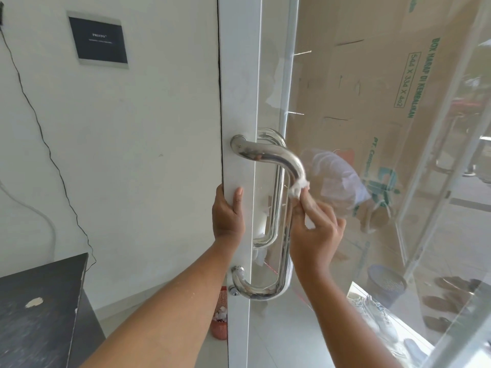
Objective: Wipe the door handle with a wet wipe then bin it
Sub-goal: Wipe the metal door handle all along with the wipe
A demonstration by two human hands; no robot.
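— The handle (pixel 268 151)?
— Polished steel tube, D-shaped, upright on the white door frame, fixed at top and bottom.
— And the wipe (pixel 379 185)?
— White, crumpled, pressed to the handle just under its upper bend.
— The bin (pixel 220 325)?
— Red mesh, on the floor, half hidden by the door.

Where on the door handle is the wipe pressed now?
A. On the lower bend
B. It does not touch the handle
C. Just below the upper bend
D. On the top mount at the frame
C: the right hand presses the wipe on the handle just below its upper bend.
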